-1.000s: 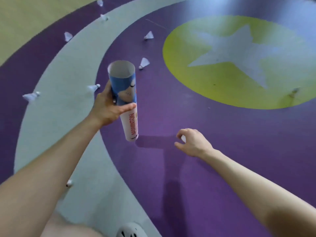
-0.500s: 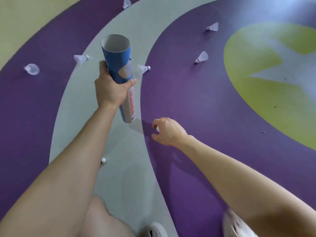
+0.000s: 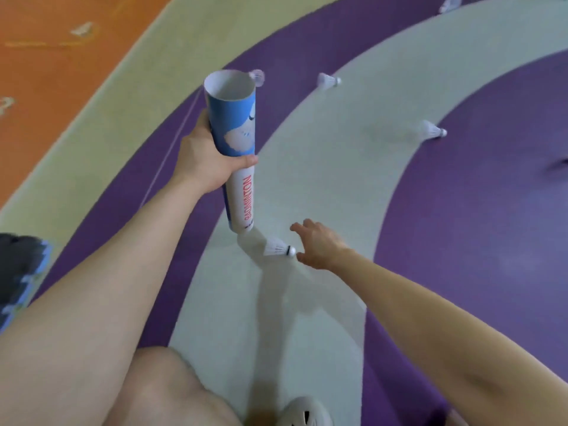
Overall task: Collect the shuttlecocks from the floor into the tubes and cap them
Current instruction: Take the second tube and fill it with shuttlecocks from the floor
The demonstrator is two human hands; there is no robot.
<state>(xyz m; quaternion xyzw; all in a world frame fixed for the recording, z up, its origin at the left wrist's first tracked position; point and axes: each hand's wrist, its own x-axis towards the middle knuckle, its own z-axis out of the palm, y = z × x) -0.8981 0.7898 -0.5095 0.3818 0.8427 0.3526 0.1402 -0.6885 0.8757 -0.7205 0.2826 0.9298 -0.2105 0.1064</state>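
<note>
Fingers (image 3: 302, 227) of the right hand (image 3: 319, 245), curled 0.5 s ago, are now spread apart and empty, just beside the nearest shuttlecock (image 3: 276, 248) at its 3 o'clock on the floor (image 3: 338, 179); judged: next pickup starting. Left hand (image 3: 199, 162) grips the open tube (image 3: 238, 142) at 11 o'clock. Count: one tube, five shuttlecocks clearly seen, no cap.

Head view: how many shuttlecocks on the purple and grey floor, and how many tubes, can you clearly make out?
Shuttlecocks: 5
Tube: 1
Total: 6
Blurred white marks on the orange floor not counted.
</note>
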